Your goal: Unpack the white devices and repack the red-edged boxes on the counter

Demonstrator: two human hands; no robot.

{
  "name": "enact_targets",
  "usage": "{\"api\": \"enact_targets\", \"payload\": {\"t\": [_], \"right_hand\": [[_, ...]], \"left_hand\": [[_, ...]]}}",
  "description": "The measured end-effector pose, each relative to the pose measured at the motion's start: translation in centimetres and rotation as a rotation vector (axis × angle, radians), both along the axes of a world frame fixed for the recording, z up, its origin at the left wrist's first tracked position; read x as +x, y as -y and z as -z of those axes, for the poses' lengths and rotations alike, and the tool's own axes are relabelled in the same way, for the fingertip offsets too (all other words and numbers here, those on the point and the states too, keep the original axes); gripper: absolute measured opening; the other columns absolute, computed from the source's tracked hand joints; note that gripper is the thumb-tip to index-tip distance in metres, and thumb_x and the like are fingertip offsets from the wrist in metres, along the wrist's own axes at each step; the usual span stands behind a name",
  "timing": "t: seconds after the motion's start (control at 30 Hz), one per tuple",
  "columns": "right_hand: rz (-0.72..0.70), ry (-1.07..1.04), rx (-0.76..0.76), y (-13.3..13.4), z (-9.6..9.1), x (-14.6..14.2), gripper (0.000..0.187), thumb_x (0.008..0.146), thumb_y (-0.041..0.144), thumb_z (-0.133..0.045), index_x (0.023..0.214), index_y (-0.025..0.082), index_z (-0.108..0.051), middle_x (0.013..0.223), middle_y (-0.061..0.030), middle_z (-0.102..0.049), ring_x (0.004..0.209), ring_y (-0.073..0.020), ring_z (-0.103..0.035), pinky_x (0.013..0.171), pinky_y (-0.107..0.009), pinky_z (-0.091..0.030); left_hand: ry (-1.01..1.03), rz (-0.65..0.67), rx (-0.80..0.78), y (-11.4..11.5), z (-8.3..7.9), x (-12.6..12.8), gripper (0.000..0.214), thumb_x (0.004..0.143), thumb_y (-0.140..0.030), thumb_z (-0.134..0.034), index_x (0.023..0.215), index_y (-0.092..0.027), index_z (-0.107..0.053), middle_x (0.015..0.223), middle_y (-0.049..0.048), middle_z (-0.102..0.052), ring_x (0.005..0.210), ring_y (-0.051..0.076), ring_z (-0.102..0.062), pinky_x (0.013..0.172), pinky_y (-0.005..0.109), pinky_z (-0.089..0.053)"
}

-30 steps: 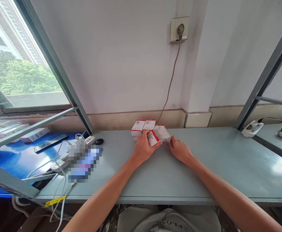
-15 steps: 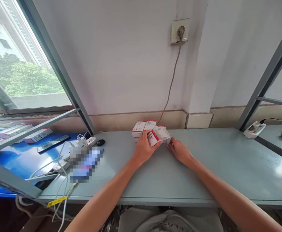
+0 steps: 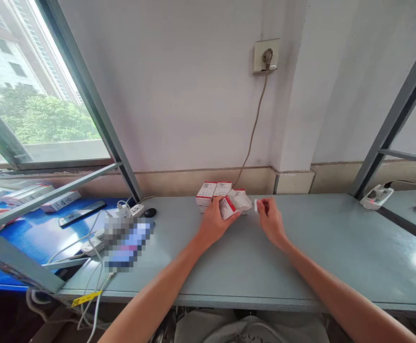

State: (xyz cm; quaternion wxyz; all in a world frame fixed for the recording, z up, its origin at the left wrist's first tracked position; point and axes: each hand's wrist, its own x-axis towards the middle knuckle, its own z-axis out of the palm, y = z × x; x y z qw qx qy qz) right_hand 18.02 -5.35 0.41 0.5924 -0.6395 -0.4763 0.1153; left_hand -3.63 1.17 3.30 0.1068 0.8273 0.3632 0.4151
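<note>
My left hand (image 3: pixel 215 223) grips a tilted white carton with red edging (image 3: pixel 228 207), whose end flap stands open (image 3: pixel 241 200). Behind it, two similar white-and-red cartons (image 3: pixel 206 193) (image 3: pixel 222 188) stand against the wall on the grey table (image 3: pixel 311 252). My right hand (image 3: pixel 270 220) sits just right of the open carton and apart from it. Its fingertips pinch a small white item (image 3: pixel 255 206), too small to identify. Part of the carton group is hidden behind my left hand.
A cord runs down from a wall socket (image 3: pixel 266 56) behind the cartons. To the left lie a white power strip (image 3: pixel 133 210), a small black object (image 3: pixel 150 212), tangled white cables and a pixelated patch (image 3: pixel 129 243). Another power strip (image 3: pixel 376 197) sits at the right.
My right hand has moved right, away from the carton, with the small white item now showing between its fingertips. My left hand still holds the carton. The whole view has shifted slightly.
</note>
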Motion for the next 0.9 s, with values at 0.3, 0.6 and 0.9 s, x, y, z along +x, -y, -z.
{"api": "enact_targets", "payload": {"t": [0.3, 0.6, 0.9], "right_hand": [[-0.078, 0.013, 0.180, 1.4, -0.3, -2.3, 0.043, 0.110, 0.063, -0.041, 0.107, 0.024, -0.058, 0.100, -0.0071, -0.071, 0.087, -0.0229, -0.065, 0.079, -0.035, -0.051], [-0.086, 0.022, 0.158, 1.1, -0.5, -2.0, 0.043, 0.109, 0.063, -0.042, 0.105, 0.024, -0.059, 0.100, -0.0076, -0.072, 0.088, -0.0235, -0.065, 0.080, -0.036, -0.052], [-0.123, -0.173, 0.124, 0.2, 0.1, -1.5, 0.052, 0.100, 0.076, -0.052, 0.102, 0.024, -0.060, 0.093, -0.0067, -0.072, 0.076, -0.0219, -0.066, 0.071, -0.036, -0.055]], "left_hand": [[-0.170, 0.081, 0.153, -0.5, 1.1, 0.3, 0.078, 0.085, -0.059, -0.090, 0.147, -0.030, -0.052, 0.140, 0.0114, -0.072, 0.129, 0.036, -0.071, 0.103, 0.051, -0.058], [-0.242, 0.127, 0.232, -0.6, 1.3, 0.2, 0.081, 0.084, -0.065, -0.089, 0.147, -0.029, -0.055, 0.137, 0.0108, -0.073, 0.126, 0.036, -0.072, 0.105, 0.050, -0.054], [-0.173, 0.155, 0.165, -0.6, 1.1, 0.4, 0.085, 0.083, -0.066, -0.089, 0.150, -0.031, -0.051, 0.144, 0.0128, -0.070, 0.133, 0.037, -0.068, 0.108, 0.052, -0.055]]}}
